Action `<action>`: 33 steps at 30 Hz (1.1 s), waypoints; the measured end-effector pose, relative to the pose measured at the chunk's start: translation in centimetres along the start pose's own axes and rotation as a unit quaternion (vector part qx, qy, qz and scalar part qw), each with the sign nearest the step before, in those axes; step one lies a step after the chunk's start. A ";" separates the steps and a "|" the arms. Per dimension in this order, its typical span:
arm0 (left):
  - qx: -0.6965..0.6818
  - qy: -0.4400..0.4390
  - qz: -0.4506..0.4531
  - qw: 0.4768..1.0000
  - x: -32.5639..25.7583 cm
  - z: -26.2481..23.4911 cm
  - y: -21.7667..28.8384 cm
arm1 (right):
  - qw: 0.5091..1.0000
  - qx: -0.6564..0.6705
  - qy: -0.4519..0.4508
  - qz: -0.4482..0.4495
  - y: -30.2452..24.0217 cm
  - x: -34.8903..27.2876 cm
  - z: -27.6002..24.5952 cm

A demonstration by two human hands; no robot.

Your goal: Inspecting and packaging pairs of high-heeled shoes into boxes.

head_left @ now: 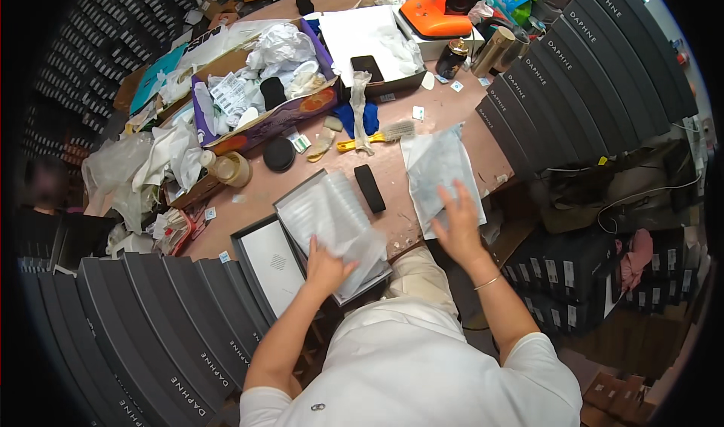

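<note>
At the desk's near edge, the open shoe box point(332, 231) is lined with tissue paper point(343, 227), no shoes inside yet. Left hand point(326, 267) presses the tissue flat; right hand point(458, 227), fingers spread, rests on a translucent bag point(437, 170) beside it.

- I am looking down on a shoe shop's stockroom or packing bench, centred on a cluttered brown worktable point(422, 118).
- Right of the worktable, dark grey shoeboxes point(573, 72) stand in a long leaning row; a second row of identical boxes point(151, 329) fans out to its lower left.
- Beyond the worktable's far left edge, shelving packed with more boxes point(128, 12) fills the wall.
- On the worktable lie crumpled white tissue paper point(279, 50), an open box point(332, 223) and a yellow-handled brush point(377, 136).
</note>
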State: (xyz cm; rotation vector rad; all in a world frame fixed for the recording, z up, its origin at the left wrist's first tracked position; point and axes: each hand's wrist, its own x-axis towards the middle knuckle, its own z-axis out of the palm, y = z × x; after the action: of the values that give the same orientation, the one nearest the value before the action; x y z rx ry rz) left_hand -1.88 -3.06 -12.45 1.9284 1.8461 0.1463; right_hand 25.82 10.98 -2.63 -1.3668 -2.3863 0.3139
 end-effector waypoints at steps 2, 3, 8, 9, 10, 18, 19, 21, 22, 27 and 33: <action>0.148 -0.161 -0.016 0.976 4.5 -2.5 0.4 | 0.987 -0.108 -0.056 0.105 3.8 -0.5 -1.8; 0.151 -0.189 -0.035 0.970 6.1 -3.6 1.0 | 0.983 -0.100 -0.075 0.137 5.5 -0.9 -1.7; 0.093 0.020 0.023 0.995 5.7 -0.3 -0.3 | 0.989 -0.024 -0.016 0.144 12.8 -2.8 2.2; 0.060 0.046 0.048 0.996 5.4 0.1 -1.2 | 0.996 -0.022 0.055 0.072 11.4 -1.4 1.5; 0.025 0.071 0.077 0.994 5.0 0.7 -1.9 | 0.996 0.002 0.063 0.055 11.0 -0.5 1.0; -0.600 0.092 -0.053 0.793 5.4 -7.4 3.1 | 0.976 0.207 0.047 -0.051 2.0 8.4 -6.1; -0.686 0.076 -0.071 0.720 5.4 -8.0 3.7 | 0.968 0.230 0.012 -0.097 -1.4 8.4 -7.5; -0.807 -0.068 -0.151 0.566 4.7 -8.7 5.2 | 0.937 0.286 -0.048 -0.192 -7.4 7.6 -9.1; -0.865 -0.140 -0.115 0.467 3.6 -8.7 6.8 | 0.917 0.321 -0.065 -0.227 -9.6 6.7 -8.6; -0.943 -0.221 -0.055 0.243 -2.2 -3.0 8.8 | 0.829 0.413 -0.181 -0.329 -16.8 -0.5 -3.5; -0.763 0.109 -0.089 0.631 -9.3 -3.3 -1.1 | 0.665 0.617 -0.406 -0.113 -14.7 -4.9 -1.1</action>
State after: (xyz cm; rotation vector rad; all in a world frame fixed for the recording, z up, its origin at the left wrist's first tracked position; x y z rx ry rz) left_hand -5.08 -11.26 -7.73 0.4612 1.0847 1.3891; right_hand 17.10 -0.66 2.75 -0.1974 -1.8545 2.2948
